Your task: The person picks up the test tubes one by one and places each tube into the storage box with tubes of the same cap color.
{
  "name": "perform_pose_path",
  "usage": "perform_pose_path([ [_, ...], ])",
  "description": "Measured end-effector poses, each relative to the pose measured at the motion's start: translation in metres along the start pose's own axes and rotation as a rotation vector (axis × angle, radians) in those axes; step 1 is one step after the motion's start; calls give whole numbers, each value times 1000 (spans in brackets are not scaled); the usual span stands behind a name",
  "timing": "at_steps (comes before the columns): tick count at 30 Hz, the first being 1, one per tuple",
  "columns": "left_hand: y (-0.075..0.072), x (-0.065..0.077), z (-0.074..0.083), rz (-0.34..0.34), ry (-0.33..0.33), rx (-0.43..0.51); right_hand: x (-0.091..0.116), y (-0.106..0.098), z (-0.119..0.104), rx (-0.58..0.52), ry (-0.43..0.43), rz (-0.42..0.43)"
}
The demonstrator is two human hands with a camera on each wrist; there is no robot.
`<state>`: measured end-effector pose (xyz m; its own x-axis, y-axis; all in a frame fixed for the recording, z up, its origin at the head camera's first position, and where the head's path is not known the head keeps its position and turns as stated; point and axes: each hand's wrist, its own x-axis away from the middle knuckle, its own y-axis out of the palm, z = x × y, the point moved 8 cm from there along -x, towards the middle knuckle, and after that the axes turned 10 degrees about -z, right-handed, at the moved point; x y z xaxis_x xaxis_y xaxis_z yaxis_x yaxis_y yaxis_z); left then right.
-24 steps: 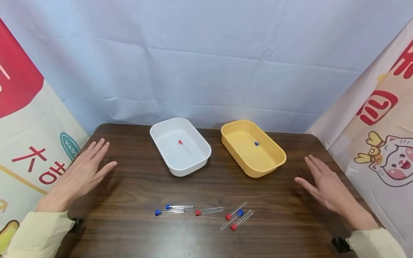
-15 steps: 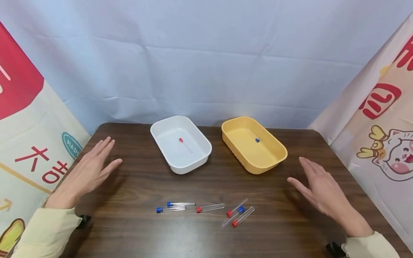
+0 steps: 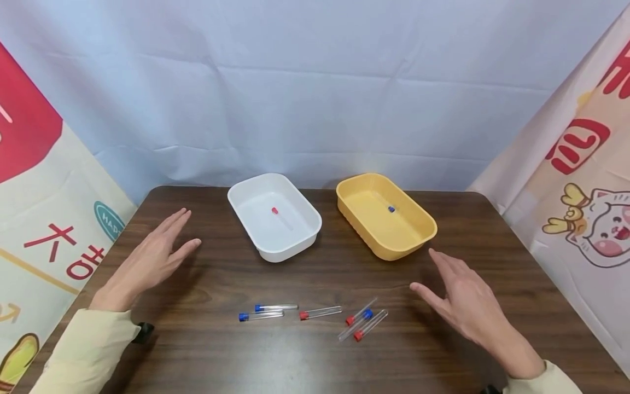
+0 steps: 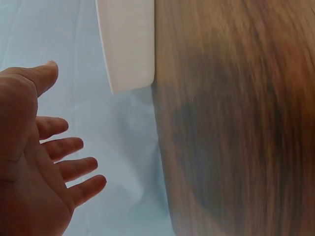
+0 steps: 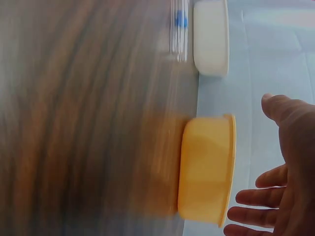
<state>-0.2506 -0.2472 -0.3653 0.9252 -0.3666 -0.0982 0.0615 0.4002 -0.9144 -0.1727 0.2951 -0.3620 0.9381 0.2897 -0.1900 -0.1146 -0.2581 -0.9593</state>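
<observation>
My left hand hovers over the left side of the table, fingers straight and thumb spread, holding nothing. Over the right side my right hand is likewise outstretched with nothing in it, near the yellow tray's front corner. Between the hands lie several clear test tubes. Two blue-capped tubes are at left, a red-capped tube lies in the middle, and a crossed cluster with red and blue caps is at right. The white tray contains one red-capped tube; the yellow tray contains one blue-capped tube.
Both trays stand side by side at the back of the dark wooden table. A pale cloth hangs behind its far edge. Printed cloths flank the table on the left and right.
Both hands have moved inward over the table, the right hand farther, toward the tubes. Tubes and trays keep their places; the head view has shifted slightly.
</observation>
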Motion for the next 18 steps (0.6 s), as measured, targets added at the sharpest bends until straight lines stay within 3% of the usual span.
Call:
perform_pose_path([
  [4, 5, -5, 5, -14, 4, 13, 2, 6, -14, -6, -21, -2],
  [10, 8, -12, 11, -31, 0, 38, 4, 18, -30, -16, -20, -76],
  [18, 12, -23, 10, -47, -22, 84, 11, 34, -49, -7, -48, -128],
])
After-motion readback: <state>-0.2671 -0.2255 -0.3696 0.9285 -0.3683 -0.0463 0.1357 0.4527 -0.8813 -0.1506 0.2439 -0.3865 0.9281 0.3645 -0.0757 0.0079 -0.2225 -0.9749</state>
